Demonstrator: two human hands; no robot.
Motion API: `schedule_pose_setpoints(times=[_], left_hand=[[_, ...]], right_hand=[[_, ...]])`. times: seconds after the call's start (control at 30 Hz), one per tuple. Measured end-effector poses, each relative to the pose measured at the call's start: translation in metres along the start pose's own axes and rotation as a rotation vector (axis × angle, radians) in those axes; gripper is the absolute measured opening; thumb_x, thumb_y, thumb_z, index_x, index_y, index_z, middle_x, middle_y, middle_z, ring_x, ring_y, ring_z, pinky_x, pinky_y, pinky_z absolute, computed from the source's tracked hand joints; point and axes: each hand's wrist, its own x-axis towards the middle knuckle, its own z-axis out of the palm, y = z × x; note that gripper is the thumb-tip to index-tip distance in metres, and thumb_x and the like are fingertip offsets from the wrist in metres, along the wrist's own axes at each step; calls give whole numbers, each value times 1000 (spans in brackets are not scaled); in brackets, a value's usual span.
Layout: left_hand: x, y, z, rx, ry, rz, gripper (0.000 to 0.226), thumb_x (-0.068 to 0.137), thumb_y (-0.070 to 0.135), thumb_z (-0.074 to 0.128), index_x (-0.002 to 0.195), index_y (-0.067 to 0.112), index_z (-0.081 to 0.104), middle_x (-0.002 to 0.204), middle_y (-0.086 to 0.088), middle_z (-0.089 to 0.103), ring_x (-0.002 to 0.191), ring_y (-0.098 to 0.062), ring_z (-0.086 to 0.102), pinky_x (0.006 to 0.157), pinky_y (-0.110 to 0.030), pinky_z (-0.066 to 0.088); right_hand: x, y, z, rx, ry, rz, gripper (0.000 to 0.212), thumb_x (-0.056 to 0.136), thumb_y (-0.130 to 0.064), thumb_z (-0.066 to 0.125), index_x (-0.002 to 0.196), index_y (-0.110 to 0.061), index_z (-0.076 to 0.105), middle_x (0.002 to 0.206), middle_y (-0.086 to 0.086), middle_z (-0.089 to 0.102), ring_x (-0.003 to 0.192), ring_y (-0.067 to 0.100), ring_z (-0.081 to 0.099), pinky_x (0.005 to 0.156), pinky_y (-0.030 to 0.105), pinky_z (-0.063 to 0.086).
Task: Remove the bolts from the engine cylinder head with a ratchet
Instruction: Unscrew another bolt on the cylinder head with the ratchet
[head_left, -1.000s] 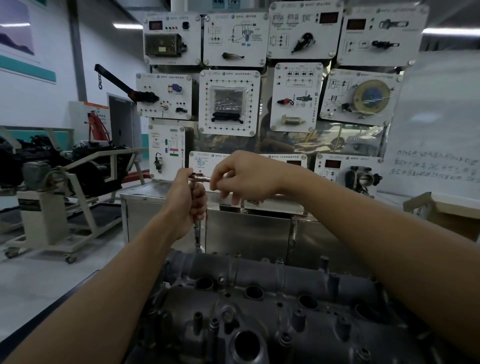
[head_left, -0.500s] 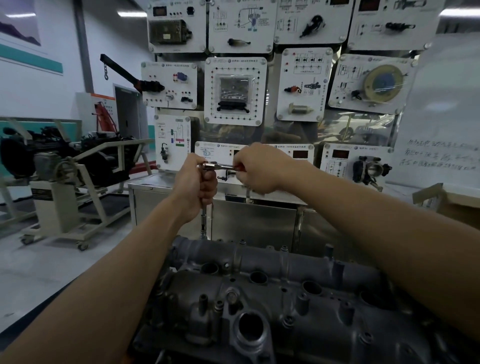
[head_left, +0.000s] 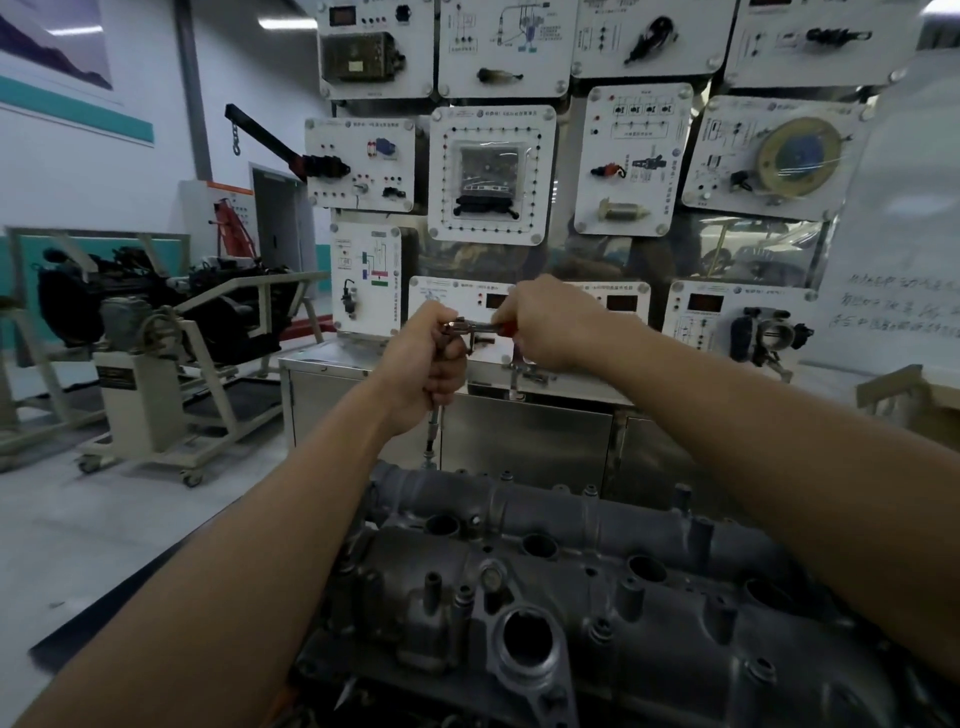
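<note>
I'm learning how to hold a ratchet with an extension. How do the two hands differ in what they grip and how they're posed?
The left hand wraps in a fist around the upright extension bar; the right hand closes over the ratchet handle, which lies level.
The left hand sits lower, over the cylinder head corner; the right sits higher and further right.
Both are shut on the same tool.

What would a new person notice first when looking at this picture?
First, the two bare arms reaching to the centre, where the left hand grips the upright extension bar and the right hand holds the ratchet handle. Below them, the grey cylinder head fills the foreground. Behind stands a wall of white training panels.
</note>
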Motion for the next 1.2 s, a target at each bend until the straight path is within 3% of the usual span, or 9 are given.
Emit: schedule_pose_setpoints(times=[0.13, 0.27, 0.43, 0.63, 0.73, 0.87, 1.03, 1.1, 1.2], left_hand=[[-1, 3, -3, -29, 18, -23, 46, 93, 40, 36, 54, 16, 43, 46, 3, 24, 44, -13, 19, 47, -29, 16], [-2, 3, -1, -42, 40, -14, 44, 94, 39, 36, 54, 21, 33, 47, 3, 25, 45, -14, 19, 48, -30, 14], [-1, 2, 0, -48, 88, -36, 49, 100, 41, 35, 54, 24, 35, 50, 6, 24, 45, -13, 19, 45, -27, 15], [1, -1, 1, -72, 209, 10, 50, 103, 37, 42, 58, 24, 58, 52, 4, 47, 48, -12, 39, 46, -25, 32], [0, -1, -1, -84, 181, 5, 61, 103, 38, 35, 45, 24, 48, 50, 4, 34, 46, -13, 26, 44, -25, 26], [-1, -1, -6, -118, 152, -15, 47, 98, 40, 31, 56, 21, 38, 49, 4, 27, 48, -14, 19, 47, -28, 19], [-6, 0, -3, -67, -11, 24, 46, 92, 39, 31, 53, 17, 42, 48, 5, 22, 46, -13, 15, 45, -25, 16], [-6, 1, -4, -70, -26, 23, 46, 91, 39, 32, 52, 17, 42, 48, 5, 20, 47, -13, 13, 46, -27, 13], [-8, 3, -5, -86, -11, 12, 43, 91, 39, 33, 54, 18, 38, 47, 4, 22, 48, -14, 14, 49, -30, 12]], right_hand=[[20, -7, 13, 9, 60, -44, 34, 91, 5, 49, 92, -22, 70, 83, 1, 60, 70, 23, 58, 50, 29, 34], [17, -4, 10, -15, 59, -84, 35, 94, 2, 48, 85, -27, 65, 79, -1, 57, 73, 23, 60, 51, 29, 34], [-26, -10, -10, -221, 66, -97, 7, 93, -15, 57, 88, -20, 59, 78, 0, 49, 69, 20, 51, 56, 31, 37], [-60, -49, -45, 112, -54, -212, 40, 94, -43, 62, 62, -20, 53, 57, -2, 51, 49, 12, 46, 49, 28, 36], [-50, -47, -45, 149, -46, -173, 27, 96, -30, 58, 72, -17, 58, 69, 2, 61, 60, 17, 56, 58, 31, 50], [-23, -23, -39, -21, -93, -86, 23, 99, -19, 55, 109, -12, 74, 100, 7, 73, 93, 23, 68, 85, 37, 57], [9, -9, -4, -108, -16, -58, 29, 91, 3, 50, 96, -18, 70, 87, 6, 65, 69, 21, 56, 55, 31, 41], [17, -13, 8, -129, 66, -93, 36, 90, 4, 48, 104, -22, 69, 88, 3, 63, 69, 21, 53, 53, 30, 33], [21, -17, 10, -129, 114, -148, 46, 92, 4, 46, 119, -26, 67, 101, 5, 66, 78, 24, 56, 61, 33, 39]])
